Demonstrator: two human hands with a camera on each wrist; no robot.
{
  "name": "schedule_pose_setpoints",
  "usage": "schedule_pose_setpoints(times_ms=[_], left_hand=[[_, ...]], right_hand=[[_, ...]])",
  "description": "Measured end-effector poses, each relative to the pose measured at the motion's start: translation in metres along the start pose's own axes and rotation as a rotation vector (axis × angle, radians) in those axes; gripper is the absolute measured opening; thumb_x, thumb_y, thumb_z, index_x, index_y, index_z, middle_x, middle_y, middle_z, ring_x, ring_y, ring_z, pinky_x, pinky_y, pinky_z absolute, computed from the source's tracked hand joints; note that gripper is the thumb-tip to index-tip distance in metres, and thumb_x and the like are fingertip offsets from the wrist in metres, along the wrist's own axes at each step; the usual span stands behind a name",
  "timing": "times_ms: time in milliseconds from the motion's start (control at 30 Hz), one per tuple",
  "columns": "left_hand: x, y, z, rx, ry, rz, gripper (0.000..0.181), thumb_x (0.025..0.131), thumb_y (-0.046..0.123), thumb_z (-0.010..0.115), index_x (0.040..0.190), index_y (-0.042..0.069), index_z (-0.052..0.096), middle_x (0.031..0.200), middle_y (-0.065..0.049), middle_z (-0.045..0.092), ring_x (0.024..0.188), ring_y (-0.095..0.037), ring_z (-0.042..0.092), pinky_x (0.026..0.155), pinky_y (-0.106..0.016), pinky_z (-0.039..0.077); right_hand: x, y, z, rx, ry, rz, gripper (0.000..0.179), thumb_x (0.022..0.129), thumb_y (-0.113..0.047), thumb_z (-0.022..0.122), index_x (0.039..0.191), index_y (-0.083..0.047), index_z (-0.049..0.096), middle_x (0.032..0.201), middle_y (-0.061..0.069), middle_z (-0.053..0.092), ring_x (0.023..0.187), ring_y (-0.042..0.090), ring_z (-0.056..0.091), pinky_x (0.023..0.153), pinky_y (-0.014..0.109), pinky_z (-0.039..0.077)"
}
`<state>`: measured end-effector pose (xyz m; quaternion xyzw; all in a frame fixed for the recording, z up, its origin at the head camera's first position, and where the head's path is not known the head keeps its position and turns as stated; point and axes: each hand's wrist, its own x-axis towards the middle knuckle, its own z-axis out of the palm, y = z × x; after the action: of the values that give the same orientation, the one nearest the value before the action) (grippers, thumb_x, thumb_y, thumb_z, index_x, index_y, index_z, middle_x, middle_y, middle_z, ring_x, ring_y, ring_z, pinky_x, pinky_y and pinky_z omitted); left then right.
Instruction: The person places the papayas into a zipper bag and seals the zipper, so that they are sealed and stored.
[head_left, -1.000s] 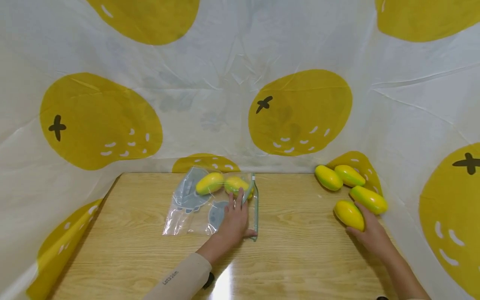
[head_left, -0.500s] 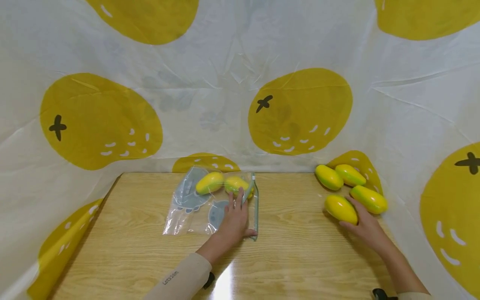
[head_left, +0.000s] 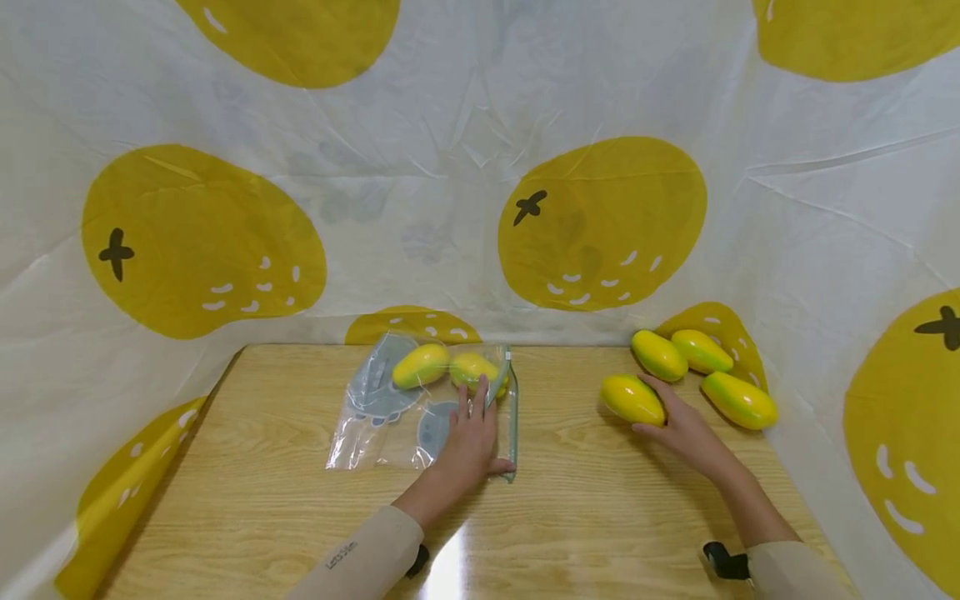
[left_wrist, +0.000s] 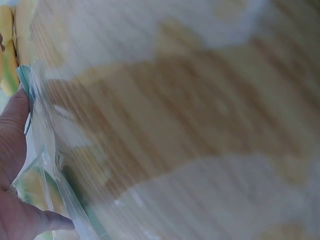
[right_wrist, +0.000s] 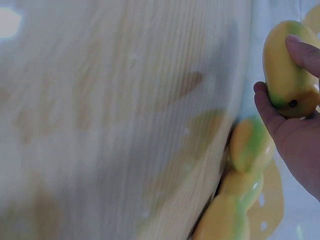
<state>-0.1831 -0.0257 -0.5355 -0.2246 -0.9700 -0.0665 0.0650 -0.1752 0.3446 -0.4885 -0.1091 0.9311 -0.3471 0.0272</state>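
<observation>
A clear zip bag (head_left: 382, 446) with grey cartoon prints lies flat near the back of the wooden table, its green zip edge facing right. Inside it are two yellow-green mangoes (head_left: 422, 367), side by side. Across the bag's mouth rests my left hand (head_left: 467, 446), thumb and fingers spread along the zip edge; the left wrist view has the thumb (left_wrist: 15, 112) against the green strip. To the right, my right hand (head_left: 682, 425) grips another mango (head_left: 632, 399) from its right side. The right wrist view shows thumb and fingers round that mango (right_wrist: 285, 75).
Three more mangoes (head_left: 738, 400) lie grouped at the table's back right corner, close to the cloth. A white cloth (head_left: 420, 250) printed with big yellow fruit rises behind and on both sides of the table (head_left: 577, 517).
My right hand has carried its mango leftward and slightly back, away from the three mangoes at the corner and closer to the bag. The left hand and bag have stayed put.
</observation>
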Motion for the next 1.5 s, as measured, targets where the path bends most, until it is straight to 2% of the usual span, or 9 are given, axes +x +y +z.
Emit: schedule_pose_setpoints(times_ms=[300, 533, 800, 1133, 1500], left_hand=[[0.0, 0.0, -0.004, -0.034, -0.005, 0.001, 0.122, 0.065, 0.069, 0.084, 0.152, -0.006, 0.042, 0.17, -0.027, 0.012, 0.149, -0.059, 0.023, 0.104, -0.061, 0.051], [0.0, 0.0, -0.005, -0.004, -0.005, 0.007, 0.122, 0.065, 0.071, 0.083, 0.151, -0.005, 0.043, 0.17, -0.027, 0.013, 0.149, -0.059, 0.025, 0.104, -0.058, 0.052], [0.001, -0.001, -0.005, 0.02, -0.006, 0.011, 0.121, 0.065, 0.073, 0.082, 0.151, -0.004, 0.045, 0.17, -0.027, 0.013, 0.149, -0.059, 0.026, 0.103, -0.056, 0.053], [0.003, -0.002, 0.0, -0.006, -0.027, 0.001, 0.121, 0.066, 0.072, 0.081, 0.152, -0.004, 0.044, 0.171, -0.025, 0.009, 0.15, -0.058, 0.023, 0.105, -0.058, 0.051], [0.001, 0.0, -0.002, 0.029, -0.011, 0.012, 0.12, 0.067, 0.073, 0.081, 0.152, -0.004, 0.045, 0.17, -0.027, 0.014, 0.149, -0.057, 0.028, 0.103, -0.058, 0.052]], right_hand=[[0.036, -0.02, 0.025, 0.018, -0.042, -0.058, 0.084, 0.095, -0.021, 0.075, 0.161, -0.003, 0.026, 0.159, 0.03, 0.038, 0.142, 0.05, 0.042, 0.111, 0.069, 0.036], [0.058, -0.04, 0.043, 0.016, -0.07, -0.093, 0.083, 0.093, -0.019, 0.077, 0.16, -0.004, 0.03, 0.156, 0.028, 0.044, 0.137, 0.048, 0.048, 0.11, 0.066, 0.04], [0.078, -0.052, 0.059, 0.031, -0.116, -0.112, 0.082, 0.093, -0.022, 0.078, 0.158, -0.003, 0.032, 0.155, 0.027, 0.046, 0.137, 0.046, 0.05, 0.111, 0.064, 0.04], [0.09, -0.068, 0.076, 0.067, -0.186, -0.099, 0.082, 0.092, -0.018, 0.079, 0.158, -0.004, 0.033, 0.155, 0.023, 0.047, 0.138, 0.042, 0.05, 0.114, 0.063, 0.038], [0.096, -0.076, 0.088, 0.008, -0.177, -0.147, 0.08, 0.09, -0.01, 0.08, 0.156, 0.0, 0.036, 0.155, 0.025, 0.047, 0.14, 0.043, 0.048, 0.116, 0.062, 0.036]])
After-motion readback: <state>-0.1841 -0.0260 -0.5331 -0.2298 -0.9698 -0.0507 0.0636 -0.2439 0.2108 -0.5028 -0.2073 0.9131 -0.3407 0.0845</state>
